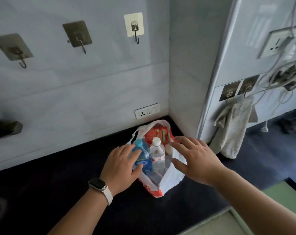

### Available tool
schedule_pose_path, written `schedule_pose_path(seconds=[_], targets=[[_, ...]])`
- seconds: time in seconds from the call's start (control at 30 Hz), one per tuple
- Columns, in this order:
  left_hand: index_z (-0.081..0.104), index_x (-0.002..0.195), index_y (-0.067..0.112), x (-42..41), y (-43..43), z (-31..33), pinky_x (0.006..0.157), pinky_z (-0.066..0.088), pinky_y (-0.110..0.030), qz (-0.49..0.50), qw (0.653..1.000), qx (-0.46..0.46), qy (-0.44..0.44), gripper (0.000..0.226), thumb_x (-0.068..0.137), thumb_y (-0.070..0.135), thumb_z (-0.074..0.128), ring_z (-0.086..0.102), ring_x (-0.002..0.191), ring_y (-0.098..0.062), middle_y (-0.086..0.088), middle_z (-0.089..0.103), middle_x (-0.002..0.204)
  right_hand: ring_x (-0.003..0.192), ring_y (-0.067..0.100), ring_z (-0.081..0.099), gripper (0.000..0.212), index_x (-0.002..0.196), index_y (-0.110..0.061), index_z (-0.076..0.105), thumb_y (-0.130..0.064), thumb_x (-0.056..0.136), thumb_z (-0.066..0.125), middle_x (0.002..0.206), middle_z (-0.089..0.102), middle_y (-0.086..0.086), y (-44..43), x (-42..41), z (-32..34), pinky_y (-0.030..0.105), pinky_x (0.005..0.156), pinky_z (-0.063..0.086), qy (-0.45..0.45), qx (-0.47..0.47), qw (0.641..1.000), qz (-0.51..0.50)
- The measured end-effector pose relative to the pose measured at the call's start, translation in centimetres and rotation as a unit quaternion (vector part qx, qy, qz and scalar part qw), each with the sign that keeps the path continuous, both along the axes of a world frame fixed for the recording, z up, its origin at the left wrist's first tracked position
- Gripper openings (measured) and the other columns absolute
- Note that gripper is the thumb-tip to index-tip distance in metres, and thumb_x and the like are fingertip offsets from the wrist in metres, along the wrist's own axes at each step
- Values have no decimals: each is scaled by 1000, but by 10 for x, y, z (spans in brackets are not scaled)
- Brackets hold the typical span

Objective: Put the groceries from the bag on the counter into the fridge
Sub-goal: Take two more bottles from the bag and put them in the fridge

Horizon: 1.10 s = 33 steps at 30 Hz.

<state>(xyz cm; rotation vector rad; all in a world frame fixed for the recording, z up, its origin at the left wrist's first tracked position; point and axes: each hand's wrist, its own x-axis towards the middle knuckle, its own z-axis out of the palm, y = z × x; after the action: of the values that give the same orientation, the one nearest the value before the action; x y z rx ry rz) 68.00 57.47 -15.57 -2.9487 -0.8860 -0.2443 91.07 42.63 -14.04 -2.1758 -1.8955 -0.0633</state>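
A white grocery bag [171, 181] sits on the dark desk [59, 192], in the corner. The left hand [121, 165] wraps the blue-capped water bottle [144, 158] inside; the right hand [193, 160] hovers spread, empty (it should steady the bag for a straight lift).

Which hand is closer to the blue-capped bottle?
Left. The left hand holds the blue-capped bottle between fingers and thumb; the right hand is spread over the right side of the bag, beyond the white-capped bottle.
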Motion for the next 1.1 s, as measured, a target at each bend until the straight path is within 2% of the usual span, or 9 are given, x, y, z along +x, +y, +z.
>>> schedule_pose_path(seconds=[0.2,0.3,0.4,0.57,0.67,0.73,0.83,0.9,1.1], targets=[[64,126,18,6,1,-18,96,50,-40,86,996,-14,8,55,89,53,41,60,116,-23,-3,62,127,134,22,45,63,141,-30,46,-66,93,26,142,51,-6,35,25,-26,43,107,38,23,-41,996,71],[55,136,20,8,1,-31,101,44,-33,153,982,-103,-44,51,92,47,53,51,127,-19,1,52,139,136,19,42,62,143,-30,41,-65,92,33,144,47,-8,52,27,-42,43,110,37,74,-45,994,69],[45,141,23,14,6,-45,102,42,-26,206,947,-218,-110,55,92,41,61,46,130,-12,6,45,144,138,17,38,67,144,-34,33,-71,89,32,149,42,-11,68,28,-62,48,111,36,135,-73,987,49],[33,147,25,26,20,-70,101,36,-23,271,868,-374,-183,68,90,35,67,39,136,-10,5,38,150,130,17,48,67,143,-32,34,-61,87,56,145,46,-9,90,30,-92,41,104,46,267,-82,960,-5],[32,147,26,31,29,-79,98,34,-17,262,845,-419,-206,72,87,29,72,40,133,-5,7,40,147,120,12,53,66,140,-33,33,-54,86,64,141,49,-9,98,28,-105,27,92,48,337,-81,938,-14],[35,143,28,35,34,-83,88,36,-2,238,851,-423,-200,70,85,22,74,43,118,14,19,45,133,114,10,56,65,136,-41,30,-50,85,68,136,50,-12,103,25,-113,21,85,45,383,-85,919,-20],[35,126,36,41,44,-88,83,40,4,215,852,-435,-198,67,80,13,79,39,97,35,33,40,111,120,11,55,69,132,-48,27,-48,81,74,137,49,-14,109,24,-126,28,93,50,423,-104,900,-20],[35,126,37,42,54,-92,78,38,6,195,846,-455,-200,73,76,12,82,38,98,36,32,42,113,126,10,51,79,137,-44,26,-47,77,78,142,47,-15,112,23,-134,35,101,49,437,-122,891,-5],[24,145,31,45,75,-106,83,39,0,164,825,-512,-174,103,67,12,89,44,110,17,30,41,122,118,7,44,94,143,-37,20,-36,75,84,133,43,-18,119,21,-146,26,95,42,431,-145,890,-16]])
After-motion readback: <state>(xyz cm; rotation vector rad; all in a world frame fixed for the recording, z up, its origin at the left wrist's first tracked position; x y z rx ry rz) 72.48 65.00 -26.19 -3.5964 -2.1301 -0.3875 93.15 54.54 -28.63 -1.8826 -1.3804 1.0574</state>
